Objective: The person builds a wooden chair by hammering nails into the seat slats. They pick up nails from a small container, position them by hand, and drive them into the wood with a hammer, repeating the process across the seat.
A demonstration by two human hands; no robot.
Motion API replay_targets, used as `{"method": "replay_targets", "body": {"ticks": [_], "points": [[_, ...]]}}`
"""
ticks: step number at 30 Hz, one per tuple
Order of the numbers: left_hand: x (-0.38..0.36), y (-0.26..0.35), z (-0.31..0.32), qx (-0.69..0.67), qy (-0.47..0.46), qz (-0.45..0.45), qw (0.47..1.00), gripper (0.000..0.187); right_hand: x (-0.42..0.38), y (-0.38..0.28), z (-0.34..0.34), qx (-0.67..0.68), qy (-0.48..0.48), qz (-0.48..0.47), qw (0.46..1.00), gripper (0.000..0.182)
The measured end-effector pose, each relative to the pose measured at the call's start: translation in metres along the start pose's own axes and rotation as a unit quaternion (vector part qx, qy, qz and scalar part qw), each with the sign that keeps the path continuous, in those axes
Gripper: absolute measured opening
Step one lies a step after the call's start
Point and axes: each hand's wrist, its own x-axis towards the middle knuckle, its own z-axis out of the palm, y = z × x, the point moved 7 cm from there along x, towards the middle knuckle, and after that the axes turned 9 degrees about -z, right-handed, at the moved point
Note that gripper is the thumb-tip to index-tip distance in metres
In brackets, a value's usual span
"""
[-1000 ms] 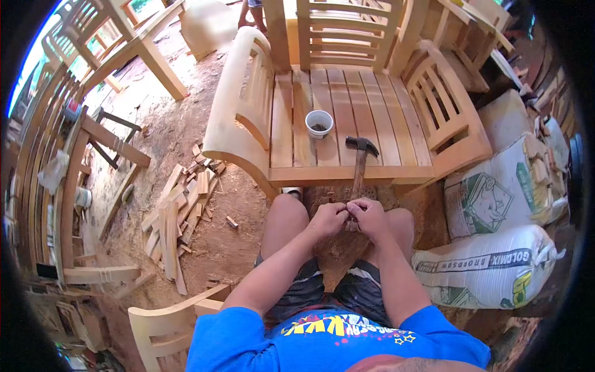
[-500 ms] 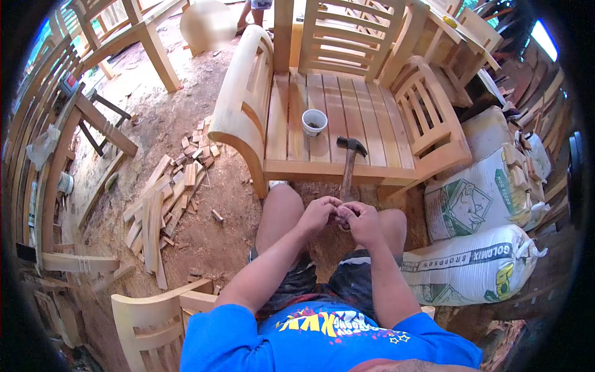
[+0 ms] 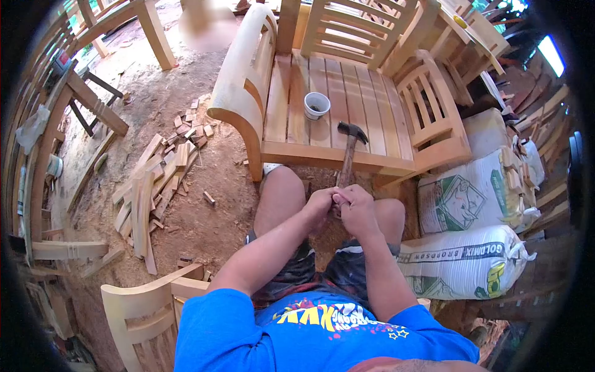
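My left hand and my right hand meet in front of my knees, fingers closed against each other. Whatever they may pinch between them is hidden or too small to name. Just beyond my hands, a claw hammer rests with its head on the wooden bench seat; its handle sticks out over the front edge toward me, and its lower end passes behind my fingers. A white plastic cup with dark small contents stands upright on the slats, left of the hammer head.
Wood offcuts lie in a heap on the dirt floor to the left. Full sacks stand and lie at the right. Part of a slatted wooden chair is near my left side, and more unfinished furniture stands at the back left.
My hands have drawn closer together, the right one now overlapping the left fingertips. The view has shifted slightly. The hammer and cup keep their places on the seat.
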Motion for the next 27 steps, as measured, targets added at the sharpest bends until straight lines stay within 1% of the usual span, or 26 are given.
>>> {"method": "replay_targets", "body": {"ticks": [1, 4, 6, 7, 8, 9, 10, 11, 12, 14, 15, 17, 18, 20, 21, 22, 24, 25, 26, 27], "points": [[0.002, 0.004, 0.001, 0.027, -0.019, 0.027, 0.999, 0.030, 0.001, -0.001, -0.004, 0.005, 0.007, 0.003, 1.000, 0.021], [0.014, 0.012, -0.002, 0.089, -0.076, 0.103, 0.988, 0.021, 0.000, 0.022, -0.007, 0.077, 0.089, 0.086, 0.989, 0.021], [0.027, 0.010, -0.007, 0.100, -0.116, 0.137, 0.979, 0.020, -0.003, 0.033, -0.008, 0.137, 0.073, 0.139, 0.978, 0.021], [0.016, 0.011, -0.007, 0.116, -0.099, 0.100, 0.983, 0.023, -0.005, 0.038, -0.006, 0.158, 0.062, 0.160, 0.972, 0.021], [0.001, 0.018, -0.002, 0.147, -0.100, 0.120, 0.977, 0.024, -0.006, 0.045, -0.004, 0.180, 0.054, 0.178, 0.966, 0.021], [-0.012, 0.025, 0.002, 0.178, -0.100, 0.141, 0.969, 0.026, -0.008, 0.057, 0.002, 0.179, 0.044, 0.175, 0.967, 0.016], [-0.026, 0.029, 0.008, 0.210, -0.101, 0.160, 0.959, 0.028, -0.009, 0.059, 0.005, 0.175, 0.035, 0.173, 0.969, 0.016], [-0.037, 0.033, 0.010, 0.241, -0.062, 0.163, 0.955, 0.034, -0.009, 0.060, 0.007, 0.172, 0.026, 0.169, 0.970, 0.017], [-0.039, 0.033, 0.009, 0.258, -0.052, 0.173, 0.949, 0.035, -0.008, 0.061, 0.010, 0.169, 0.017, 0.166, 0.971, 0.017], [-0.041, 0.036, 0.004, 0.293, -0.030, 0.196, 0.935, 0.037, -0.007, 0.065, 0.020, 0.205, 0.013, 0.179, 0.962, 0.019], [-0.041, 0.036, 0.001, 0.302, -0.021, 0.193, 0.933, 0.036, -0.006, 0.066, 0.025, 0.223, 0.011, 0.186, 0.957, 0.019], [-0.040, 0.040, -0.007, 0.321, -0.002, 0.188, 0.928, 0.034, -0.002, 0.069, 0.036, 0.293, 0.004, 0.218, 0.931, 0.023], [-0.042, 0.047, -0.012, 0.329, 0.018, 0.199, 0.923, 0.032, 0.000, 0.072, 0.042, 0.328, 0.001, 0.233, 0.916, 0.025], [-0.044, 0.066, -0.023, 0.345, 0.058, 0.221, 0.910, 0.029, 0.013, 0.090, 0.042, 0.277, 0.076, 0.202, 0.936, 0.031], [-0.033, 0.077, -0.042, 0.354, 0.113, 0.257, 0.892, 0.027, 0.014, 0.100, 0.043, 0.250, 0.113, 0.187, 0.943, 0.034], [-0.029, 0.095, -0.052, 0.286, 0.115, 0.240, 0.921, 0.025, 0.011, 0.111, 0.048, 0.203, 0.104, 0.199, 0.953, 0.037], [-0.021, 0.136, -0.074, 0.279, 0.188, 0.293, 0.895, 0.033, 0.020, 0.141, 0.046, 0.110, 0.096, 0.205, 0.968, 0.044], [-0.009, 0.160, -0.082, 0.292, 0.206, 0.306, 0.882, 0.030, 0.015, 0.171, 0.062, 0.090, 0.086, 0.208, 0.970, 0.056], [0.004, 0.174, -0.094, 0.302, 0.224, 0.320, 0.870, 0.027, 0.010, 0.194, 0.077, 0.038, 0.059, 0.210, 0.975, 0.067], [0.013, 0.183, -0.102, 0.310, 0.240, 0.327, 0.860, 0.025, 0.003, 0.211, 0.093, 0.088, 0.021, 0.270, 0.959, 0.075]]}}
